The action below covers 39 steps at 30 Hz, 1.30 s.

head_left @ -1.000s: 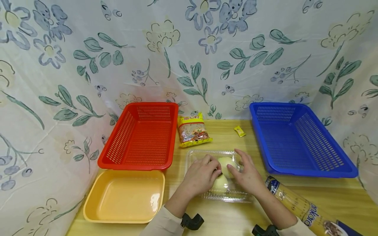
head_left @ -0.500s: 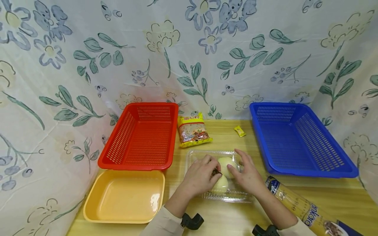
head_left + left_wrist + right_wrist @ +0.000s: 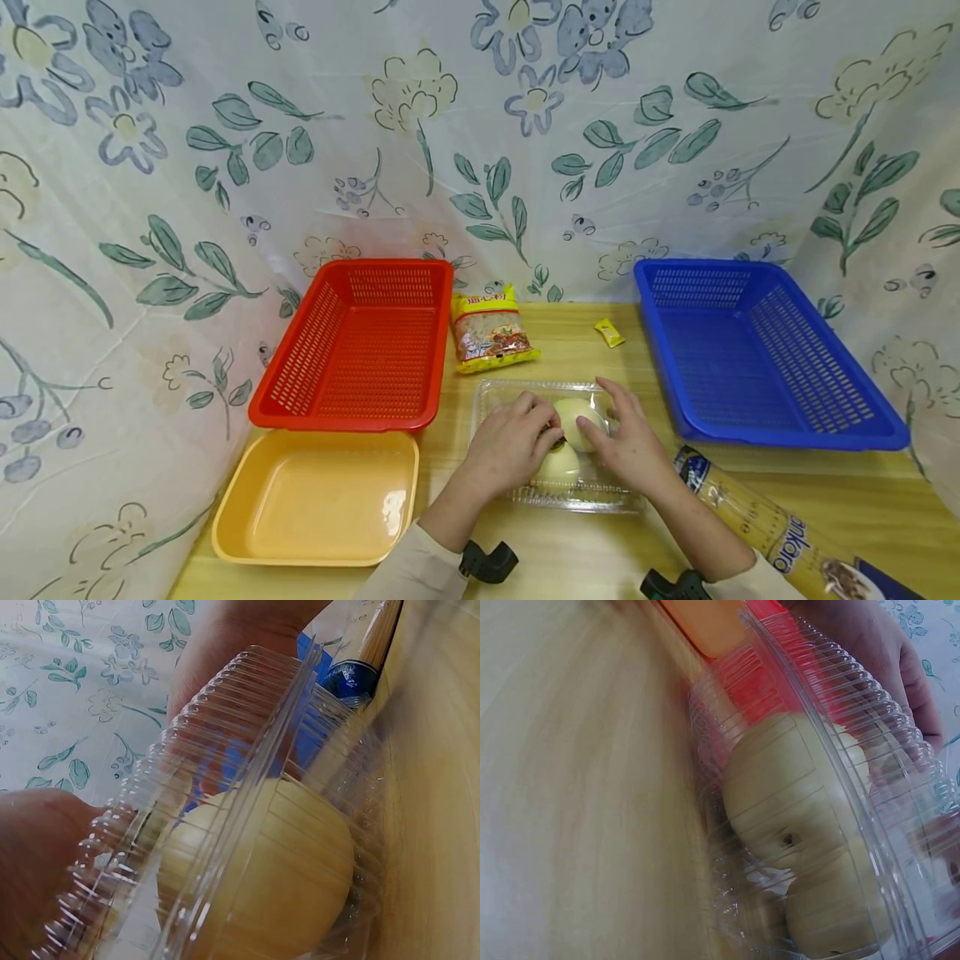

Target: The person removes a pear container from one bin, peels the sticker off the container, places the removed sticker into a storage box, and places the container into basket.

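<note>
A clear plastic clamshell box [image 3: 570,500] lies on the wooden table near its front edge. Inside are two pale yellow round buns, one further back [image 3: 579,417] and one nearer [image 3: 561,467]. My left hand [image 3: 543,429] grips the box from the left, its fingers curled over the lid. From the right, my right hand [image 3: 600,412] holds the box with its fingers arched over the top. In the left wrist view a bun [image 3: 277,877] shows through the ribbed lid [image 3: 247,735]. The right wrist view shows both buns [image 3: 787,795] under the lid, with my left hand [image 3: 877,652] on it.
A red basket [image 3: 352,346] and a yellow tray [image 3: 315,500] stand to the left, and a blue basket [image 3: 757,358] to the right. A noodle packet [image 3: 491,329] and a small yellow sachet [image 3: 609,333] lie behind the box. A spaghetti pack [image 3: 765,521] lies at front right. Floral cloth surrounds the table.
Almost nothing differs. My left hand's fingers have shifted slightly on the lid, and the box and my right hand stay where they were.
</note>
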Available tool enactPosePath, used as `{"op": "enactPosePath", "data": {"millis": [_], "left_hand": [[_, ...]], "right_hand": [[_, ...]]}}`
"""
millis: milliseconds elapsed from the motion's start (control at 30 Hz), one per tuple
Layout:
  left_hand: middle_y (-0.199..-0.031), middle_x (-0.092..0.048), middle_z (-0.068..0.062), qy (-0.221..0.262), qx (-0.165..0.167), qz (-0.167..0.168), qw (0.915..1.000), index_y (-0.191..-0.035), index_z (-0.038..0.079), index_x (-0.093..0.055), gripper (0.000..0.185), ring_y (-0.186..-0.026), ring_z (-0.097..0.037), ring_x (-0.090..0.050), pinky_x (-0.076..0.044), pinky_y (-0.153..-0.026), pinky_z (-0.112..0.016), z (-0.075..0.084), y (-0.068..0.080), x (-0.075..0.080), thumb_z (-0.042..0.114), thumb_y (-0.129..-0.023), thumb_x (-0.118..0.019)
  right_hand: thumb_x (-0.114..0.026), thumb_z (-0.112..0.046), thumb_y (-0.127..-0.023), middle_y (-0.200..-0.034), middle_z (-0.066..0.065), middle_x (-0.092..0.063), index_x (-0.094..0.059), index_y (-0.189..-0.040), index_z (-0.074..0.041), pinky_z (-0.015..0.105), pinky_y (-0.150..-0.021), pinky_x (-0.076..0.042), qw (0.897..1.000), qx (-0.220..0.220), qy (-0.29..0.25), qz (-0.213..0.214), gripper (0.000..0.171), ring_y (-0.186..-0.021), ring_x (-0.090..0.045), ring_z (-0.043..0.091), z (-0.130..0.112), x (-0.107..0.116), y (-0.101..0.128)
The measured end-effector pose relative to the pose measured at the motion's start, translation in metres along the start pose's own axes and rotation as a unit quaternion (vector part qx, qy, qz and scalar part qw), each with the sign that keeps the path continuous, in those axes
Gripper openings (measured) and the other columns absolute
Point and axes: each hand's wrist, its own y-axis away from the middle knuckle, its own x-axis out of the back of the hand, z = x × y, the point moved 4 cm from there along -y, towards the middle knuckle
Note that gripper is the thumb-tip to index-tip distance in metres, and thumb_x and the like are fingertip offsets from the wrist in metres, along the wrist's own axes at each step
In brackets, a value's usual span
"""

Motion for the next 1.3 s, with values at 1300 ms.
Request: {"op": "enactPosePath", "data": {"millis": [1300], "left_hand": [[-0.103, -0.055, 0.005, 0.013, -0.014, 0.032, 0.9993, -0.108, 0.022, -0.057, 0.008, -0.088, -0.012, -0.057, -0.049, -0.079, -0.027, -0.0014, 0.0023, 0.0020, 0.026, -0.107, -0.050]], "right_hand": [[-0.062, -0.045, -0.101, -0.166, 0.020, -0.021, -0.022, -0.163, -0.022, 0.065, -0.095, -0.053, 1.000, 0.008, -0.004, 0.010, 0.077, -0.137, -0.044, 0.055, -0.0002, -0.0009, 0.0013]]}}
